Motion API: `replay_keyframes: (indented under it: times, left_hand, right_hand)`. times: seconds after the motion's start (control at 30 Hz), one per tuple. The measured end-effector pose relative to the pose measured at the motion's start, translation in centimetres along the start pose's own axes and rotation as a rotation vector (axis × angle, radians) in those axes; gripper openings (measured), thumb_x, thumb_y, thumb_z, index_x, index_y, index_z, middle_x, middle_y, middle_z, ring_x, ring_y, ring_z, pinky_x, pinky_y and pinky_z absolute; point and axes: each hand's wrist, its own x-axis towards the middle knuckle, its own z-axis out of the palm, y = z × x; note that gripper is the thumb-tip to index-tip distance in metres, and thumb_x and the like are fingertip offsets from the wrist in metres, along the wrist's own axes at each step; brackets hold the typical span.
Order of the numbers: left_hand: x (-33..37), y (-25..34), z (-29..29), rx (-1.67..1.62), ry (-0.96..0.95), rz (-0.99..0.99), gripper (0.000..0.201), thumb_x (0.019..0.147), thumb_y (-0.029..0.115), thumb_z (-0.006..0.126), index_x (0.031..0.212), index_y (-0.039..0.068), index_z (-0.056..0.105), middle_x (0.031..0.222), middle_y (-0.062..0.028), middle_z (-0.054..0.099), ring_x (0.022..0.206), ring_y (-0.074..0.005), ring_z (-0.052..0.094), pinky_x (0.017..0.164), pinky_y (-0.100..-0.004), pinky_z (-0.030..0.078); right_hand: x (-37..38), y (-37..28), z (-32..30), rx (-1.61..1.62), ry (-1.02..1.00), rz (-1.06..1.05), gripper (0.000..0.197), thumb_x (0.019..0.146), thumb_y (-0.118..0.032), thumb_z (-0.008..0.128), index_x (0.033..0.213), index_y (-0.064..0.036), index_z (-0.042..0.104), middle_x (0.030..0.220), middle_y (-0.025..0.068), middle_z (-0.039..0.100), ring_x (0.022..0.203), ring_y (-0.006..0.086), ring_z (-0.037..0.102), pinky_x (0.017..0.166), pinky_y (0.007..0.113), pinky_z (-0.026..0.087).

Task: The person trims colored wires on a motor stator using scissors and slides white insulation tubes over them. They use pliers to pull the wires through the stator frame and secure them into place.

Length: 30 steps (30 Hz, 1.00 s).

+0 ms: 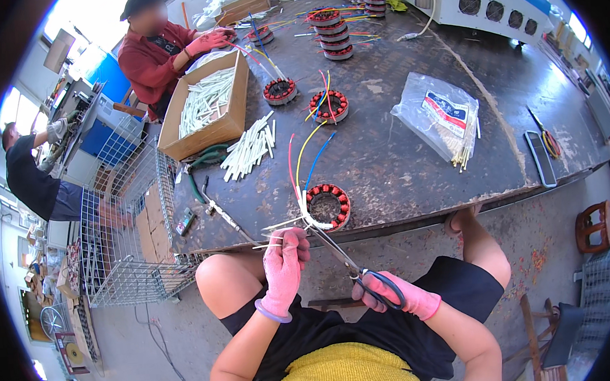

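My left hand, in a pink glove, is closed on thin white strips at the table's front edge. My right hand, gloved in pink, grips black-handled scissors. Their blades reach up to the near left side of a ring-shaped motor stator with red windings. Red, yellow and blue leads run from it through white sleeves. Whether the blades touch a strip or sleeve is too fine to tell.
Loose white tubes lie by a cardboard box full of them. More stators, a clear bag, a phone and a torch-like tool are on the table. A co-worker sits at the far left; a wire cart stands left.
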Motion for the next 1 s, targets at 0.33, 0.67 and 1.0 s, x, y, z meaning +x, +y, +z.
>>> replay_keyframes:
  times: [0.33, 0.67, 1.0]
  left_hand:
    - [0.0, -1.9, -0.7, -0.038, -0.060, 0.005, 0.028, 0.104, 0.033, 0.053, 0.107, 0.006, 0.059, 0.088, -0.0014, 0.063, 0.067, -0.0062, 0.056, 0.056, -0.0200, 0.043]
    - [0.2, -0.9, -1.2, -0.158, -0.021, 0.183, 0.027, 0.104, 0.030, 0.053, 0.116, 0.006, 0.053, 0.098, -0.0042, 0.062, 0.071, -0.0057, 0.056, 0.056, -0.0189, 0.043]
    - [2.5, 0.6, -0.1, -0.133, 0.076, 0.025, 0.035, 0.104, 0.040, 0.052, 0.102, 0.006, 0.061, 0.078, 0.0002, 0.058, 0.057, -0.0051, 0.052, 0.046, -0.0189, 0.041]
  right_hand:
    - [0.9, -1.7, 0.5, -0.071, 0.072, 0.095, 0.058, 0.097, -0.060, 0.050, 0.096, -0.0039, 0.061, 0.066, -0.0015, 0.053, 0.057, 0.0069, 0.048, 0.053, 0.024, 0.040]
    - [0.3, -1.6, 1.4, -0.050, 0.100, 0.003, 0.048, 0.098, -0.053, 0.056, 0.102, -0.0064, 0.061, 0.083, -0.0002, 0.058, 0.059, 0.0046, 0.047, 0.051, 0.022, 0.038]
    - [1.1, 0.7, 3.4, 0.073, -0.003, 0.003, 0.069, 0.091, -0.074, 0.048, 0.102, -0.0065, 0.059, 0.072, -0.0053, 0.047, 0.063, 0.0047, 0.042, 0.057, 0.021, 0.036]
